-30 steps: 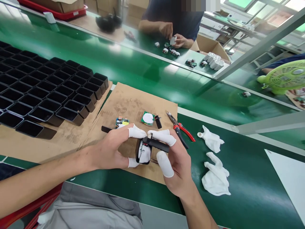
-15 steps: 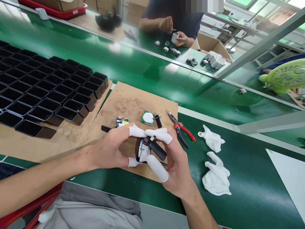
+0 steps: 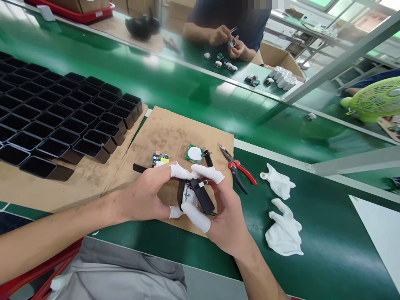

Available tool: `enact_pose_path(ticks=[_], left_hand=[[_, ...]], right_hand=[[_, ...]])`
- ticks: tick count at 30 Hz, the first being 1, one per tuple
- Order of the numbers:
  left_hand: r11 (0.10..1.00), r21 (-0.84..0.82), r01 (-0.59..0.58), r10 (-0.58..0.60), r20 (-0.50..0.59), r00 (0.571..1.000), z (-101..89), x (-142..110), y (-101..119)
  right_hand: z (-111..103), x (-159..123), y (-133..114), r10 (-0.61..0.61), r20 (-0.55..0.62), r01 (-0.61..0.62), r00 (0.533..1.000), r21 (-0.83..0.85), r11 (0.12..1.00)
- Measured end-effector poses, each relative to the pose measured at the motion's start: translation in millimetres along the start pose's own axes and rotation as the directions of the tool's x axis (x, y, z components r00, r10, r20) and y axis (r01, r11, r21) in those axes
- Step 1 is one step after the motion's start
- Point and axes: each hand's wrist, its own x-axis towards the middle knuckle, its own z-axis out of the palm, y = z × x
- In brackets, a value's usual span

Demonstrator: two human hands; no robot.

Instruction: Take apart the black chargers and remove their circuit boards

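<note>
My left hand [image 3: 146, 193], with white finger cots on thumb and fingertips, grips a small black plastic case [image 3: 180, 195] from its left side. White putty-like filler and bits of circuit show in the case's open top. My right hand [image 3: 223, 208], also in finger cots, closes on the case from the right, its thumb pressed at the near edge. A flat black plastic strip [image 3: 203, 196] with a small light tab leans across the case's right side. Whether the right fingers grip this strip is hidden. Beyond my hands lie a circuit board [image 3: 160, 158] and a green board with white filler [image 3: 195, 153].
Red-and-black pliers [image 3: 237, 168] lie right of the cardboard [image 3: 175, 121]. White putty lumps [image 3: 283, 229] sit further right. Rows of open black cases [image 3: 62, 121] fill the left. Across the green line [image 3: 187, 91], a co-worker's hands [image 3: 229, 41] hold a small part. A green fan [image 3: 375, 100] stands right.
My right thumb has shifted left along the case, and the black strip stands at a steeper angle. The co-worker's part has turned. A small part on the line has slid left.
</note>
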Motion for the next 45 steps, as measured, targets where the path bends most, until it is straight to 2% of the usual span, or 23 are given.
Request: enact_pose_path(ticks=[6,11,14,16,19,22,26,29,32,38,40,43,44,45], left_hand=[[0.998,0.055,0.003,-0.003,-0.008,1.000,0.9,-2.9,-1.6],[1.000,0.017,-0.017,0.018,-0.036,0.999,-1.4,4.1,0.9],[1.000,-0.022,-0.009,0.009,-0.001,1.000,-11.1,12.5,6.4],[0.999,-0.049,0.011,-0.007,0.081,0.997,-21.1,16.2,11.6],[0.988,-0.123,0.088,-0.058,0.230,0.971,-35.6,15.9,21.6],[0.943,-0.241,0.230,-0.140,0.338,0.931,-44.5,9.9,35.4],[0.887,-0.332,0.320,-0.145,0.458,0.877,-49.8,-0.8,64.1],[0.877,-0.365,0.313,-0.126,0.453,0.882,-51.1,-8.6,90.4],[0.889,-0.363,0.279,-0.112,0.419,0.901,-49.5,-16.6,111.1],[0.879,-0.361,0.312,-0.178,0.358,0.916,-39.7,-37.8,125.4],[0.875,-0.356,0.329,-0.213,0.327,0.921,-38.3,-46.3,127.5],[0.899,-0.296,0.322,-0.245,0.268,0.932,-41.5,-60.6,132.5],[0.915,-0.248,0.319,-0.260,0.243,0.935,-44.0,-65.8,134.5],[0.929,-0.177,0.324,-0.284,0.219,0.934,-46.9,-71.0,136.4]], right_hand=[[5.2,2.8,1.2,0.040,0.009,-0.040,0.999,0.017,0.999],[-0.7,3.1,7.4,0.051,-0.004,-0.050,0.999,0.075,0.996],[-6.3,4.6,11.1,-0.057,-0.055,0.065,0.997,0.155,0.986],[-8.8,6.2,12.1,-0.151,-0.090,0.164,0.984,0.166,0.972],[-10.0,7.4,9.9,-0.281,-0.073,0.289,0.957,0.155,0.945],[-9.0,4.4,0.6,-0.422,-0.027,0.421,0.906,0.150,0.895],[-7.1,-8.8,-23.1,-0.553,0.022,0.547,0.833,0.114,0.829],[-6.3,-22.6,-39.9,-0.606,0.001,0.602,0.796,0.105,0.791],[-6.4,-34.3,-48.3,-0.619,-0.039,0.619,0.784,0.122,0.776],[4.7,-58.5,-55.7,-0.579,-0.044,0.578,0.814,0.155,0.801],[16.5,-71.7,-63.2,-0.497,-0.109,0.509,0.861,0.153,0.847],[33.1,-88.2,-77.8,-0.268,-0.244,0.309,0.932,0.150,0.939],[36.3,-90.2,-82.0,-0.236,-0.232,0.273,0.943,0.138,0.952],[38.2,-89.7,-85.3,-0.245,-0.162,0.265,0.956,0.111,0.958]])
